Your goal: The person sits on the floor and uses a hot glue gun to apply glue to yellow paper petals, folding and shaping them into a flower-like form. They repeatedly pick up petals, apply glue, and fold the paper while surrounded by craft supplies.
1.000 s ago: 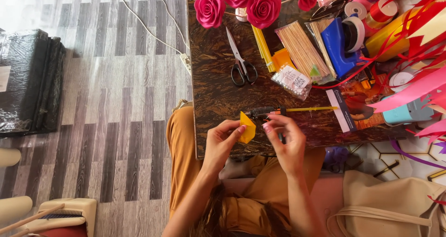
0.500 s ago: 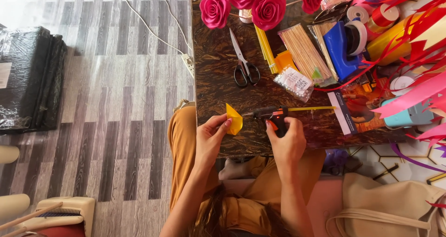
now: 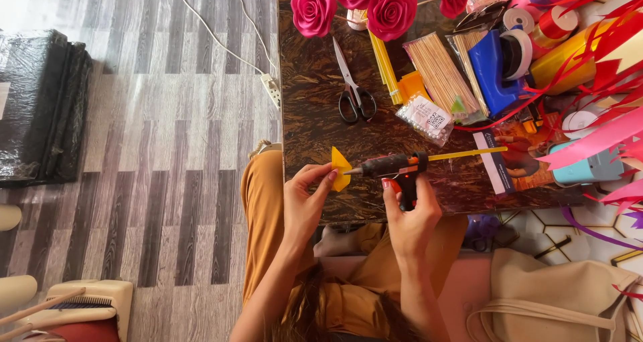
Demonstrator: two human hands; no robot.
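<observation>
My left hand [image 3: 305, 201] pinches a small folded piece of yellow paper [image 3: 339, 168] over the front edge of the dark marbled table [image 3: 315, 107]. My right hand [image 3: 410, 211] grips the handle of a black hot glue gun [image 3: 395, 166] with a yellow glue stick sticking out of its back. The gun's nozzle points left and touches the yellow paper.
Scissors [image 3: 353, 91], pink paper roses [image 3: 348, 4], a bundle of wooden skewers [image 3: 442, 71], a blue tape dispenser [image 3: 495, 64], ribbons and tape rolls crowd the table's far and right side. A white cable and power strip [image 3: 271, 89] lie on the striped floor. A beige bag [image 3: 562, 302] sits at lower right.
My right hand let go of the yellow paper, picked up the glue gun and brought its nozzle to the paper, which my left hand now holds alone.
</observation>
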